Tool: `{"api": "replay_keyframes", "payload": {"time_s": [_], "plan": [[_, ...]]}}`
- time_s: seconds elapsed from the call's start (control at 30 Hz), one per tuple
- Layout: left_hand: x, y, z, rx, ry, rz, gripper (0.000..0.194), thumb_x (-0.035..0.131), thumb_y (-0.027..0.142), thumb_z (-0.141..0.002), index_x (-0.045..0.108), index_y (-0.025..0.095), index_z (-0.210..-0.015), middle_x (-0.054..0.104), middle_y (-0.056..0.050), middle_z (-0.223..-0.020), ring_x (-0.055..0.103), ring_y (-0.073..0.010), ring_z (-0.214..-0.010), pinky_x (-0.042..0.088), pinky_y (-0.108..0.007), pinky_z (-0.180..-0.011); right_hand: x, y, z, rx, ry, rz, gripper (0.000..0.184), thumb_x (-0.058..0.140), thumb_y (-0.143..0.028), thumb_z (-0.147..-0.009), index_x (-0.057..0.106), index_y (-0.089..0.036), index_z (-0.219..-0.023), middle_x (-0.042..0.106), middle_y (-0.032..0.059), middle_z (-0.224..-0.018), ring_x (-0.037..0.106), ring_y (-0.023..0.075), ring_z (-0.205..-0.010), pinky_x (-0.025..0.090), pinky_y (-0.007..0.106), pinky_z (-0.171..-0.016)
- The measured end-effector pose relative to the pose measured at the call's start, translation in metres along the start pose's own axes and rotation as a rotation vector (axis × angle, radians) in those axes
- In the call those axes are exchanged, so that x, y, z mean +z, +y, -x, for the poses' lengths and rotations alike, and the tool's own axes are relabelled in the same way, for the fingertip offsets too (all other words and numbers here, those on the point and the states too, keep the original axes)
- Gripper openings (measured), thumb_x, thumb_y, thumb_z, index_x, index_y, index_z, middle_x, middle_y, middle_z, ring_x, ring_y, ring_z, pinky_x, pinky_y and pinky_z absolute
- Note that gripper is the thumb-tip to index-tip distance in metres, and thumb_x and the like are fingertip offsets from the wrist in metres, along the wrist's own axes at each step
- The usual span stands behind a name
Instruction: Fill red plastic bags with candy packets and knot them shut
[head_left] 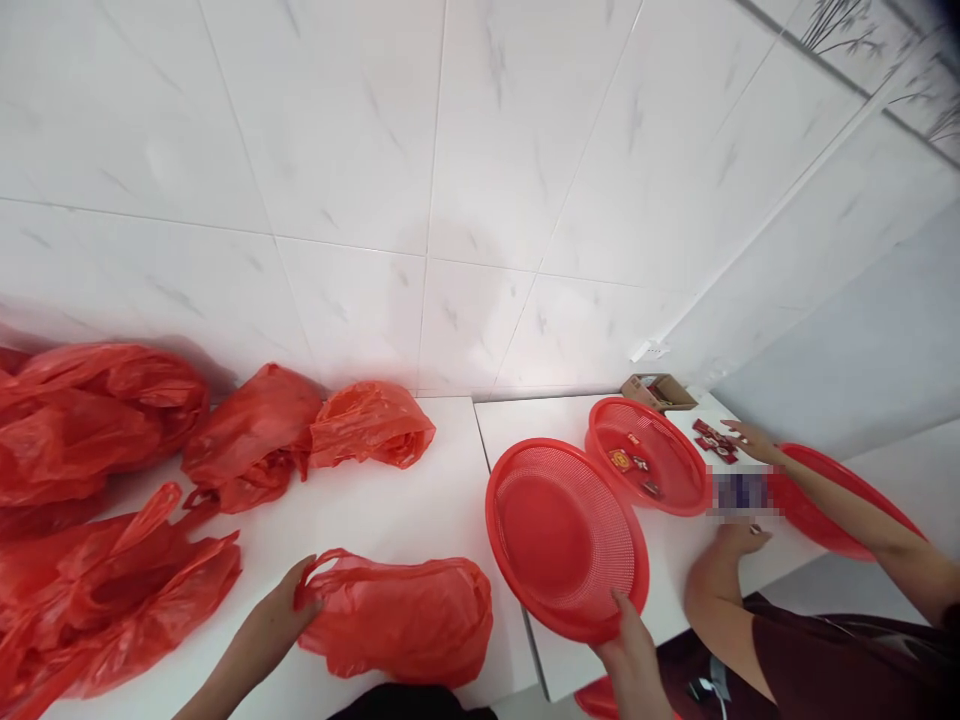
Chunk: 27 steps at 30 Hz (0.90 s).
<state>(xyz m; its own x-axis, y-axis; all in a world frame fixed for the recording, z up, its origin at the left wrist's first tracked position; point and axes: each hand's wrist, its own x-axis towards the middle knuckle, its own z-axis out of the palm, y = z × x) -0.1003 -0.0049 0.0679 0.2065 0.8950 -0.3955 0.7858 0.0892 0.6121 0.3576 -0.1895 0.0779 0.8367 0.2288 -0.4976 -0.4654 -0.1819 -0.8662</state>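
Note:
My left hand (276, 620) grips the handle end of a stuffed red plastic bag (405, 618) lying on the white table (390, 500) near its front edge. My right hand (630, 640) holds the near rim of an empty red mesh basket (564, 535), which is tilted toward me. Behind it stands a second red mesh basket (649, 455) with a few small packets inside.
Several more filled red bags (255, 435) lie along the tiled wall and at the left. A person at the right has hands (750, 440) on the table by small red packets (716, 440), near a third red basket (825, 500) and a cardboard box (656, 390).

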Motion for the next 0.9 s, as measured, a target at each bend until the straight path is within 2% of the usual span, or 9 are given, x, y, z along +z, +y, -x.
{"api": "replay_keyframes", "payload": {"time_s": [0.07,0.13,0.23,0.3,0.47,0.6,0.77,0.9], "plan": [[-0.002,0.003,0.001,-0.035,0.004,0.009,0.062,0.046,0.042,-0.076,0.039,0.019,-0.133,0.067,-0.007,-0.116,0.064,-0.0275,-0.105,0.048,-0.037,-0.092,0.019,0.005,-0.001,0.091,-0.086,-0.069,0.043,0.064,-0.038,-0.061,0.052,-0.021,-0.098,0.067,0.0091,-0.090,0.065,0.0287,-0.091,0.053,0.048,-0.074],[-0.003,0.003,0.002,-0.064,0.006,0.017,0.062,0.047,0.043,-0.075,0.041,0.018,-0.131,0.069,-0.007,-0.110,0.066,-0.0269,-0.101,0.049,-0.035,-0.088,0.038,0.006,-0.003,0.135,-0.171,-0.115,0.037,0.064,-0.041,-0.064,0.052,-0.022,-0.094,0.066,0.0042,-0.087,0.066,0.0228,-0.086,0.054,0.042,-0.074],[-0.002,0.000,0.001,-0.086,0.006,0.029,0.065,0.049,0.047,-0.073,0.043,0.016,-0.130,0.070,-0.006,-0.108,0.066,-0.0274,-0.100,0.050,-0.033,-0.086,0.062,-0.002,-0.017,0.188,-0.253,-0.150,0.041,0.060,-0.054,-0.070,0.053,-0.022,-0.095,0.064,0.0030,-0.090,0.065,0.0191,-0.085,0.054,0.040,-0.075],[0.000,-0.005,0.000,-0.084,0.006,0.050,0.065,0.050,0.050,-0.074,0.044,0.017,-0.130,0.070,-0.005,-0.107,0.066,-0.0270,-0.099,0.051,-0.032,-0.084,0.070,-0.013,-0.036,0.225,-0.234,-0.147,0.046,0.054,-0.060,-0.075,0.052,-0.021,-0.099,0.060,0.0040,-0.091,0.064,0.0181,-0.082,0.054,0.040,-0.073],[0.006,-0.025,-0.001,-0.065,0.011,0.093,0.061,0.051,0.048,-0.077,0.043,0.018,-0.130,0.071,-0.004,-0.105,0.066,-0.0263,-0.098,0.050,-0.031,-0.086,0.070,-0.058,-0.103,0.216,-0.075,-0.136,0.042,0.048,-0.048,-0.088,0.046,-0.018,-0.118,0.055,0.0066,-0.105,0.059,0.0154,-0.082,0.053,0.034,-0.069],[0.012,-0.041,-0.003,-0.059,0.037,0.134,0.057,0.050,0.046,-0.079,0.043,0.020,-0.129,0.070,-0.004,-0.108,0.066,-0.0266,-0.100,0.050,-0.033,-0.088,0.063,-0.091,-0.143,0.142,-0.020,-0.157,0.039,0.050,-0.042,-0.091,0.049,-0.017,-0.121,0.055,0.0074,-0.112,0.058,0.0163,-0.087,0.052,0.034,-0.072],[0.014,-0.049,-0.005,-0.053,0.065,0.172,0.053,0.050,0.045,-0.081,0.045,0.021,-0.128,0.071,-0.003,-0.106,0.067,-0.0261,-0.099,0.051,-0.032,-0.085,0.059,-0.115,-0.163,0.129,-0.005,-0.283,0.038,0.044,-0.048,-0.092,0.053,-0.016,-0.111,0.058,0.0038,-0.095,0.058,0.0127,-0.074,0.051,0.031,-0.066],[0.012,-0.046,-0.006,-0.047,0.086,0.188,0.053,0.052,0.045,-0.078,0.049,0.022,-0.126,0.072,-0.001,-0.104,0.067,-0.0259,-0.098,0.052,-0.030,-0.082,0.054,-0.132,-0.165,0.133,0.065,-0.414,0.038,0.040,-0.051,-0.093,0.054,-0.015,-0.093,0.050,-0.0030,-0.072,0.049,0.0076,-0.056,0.044,0.023,-0.052]]}}
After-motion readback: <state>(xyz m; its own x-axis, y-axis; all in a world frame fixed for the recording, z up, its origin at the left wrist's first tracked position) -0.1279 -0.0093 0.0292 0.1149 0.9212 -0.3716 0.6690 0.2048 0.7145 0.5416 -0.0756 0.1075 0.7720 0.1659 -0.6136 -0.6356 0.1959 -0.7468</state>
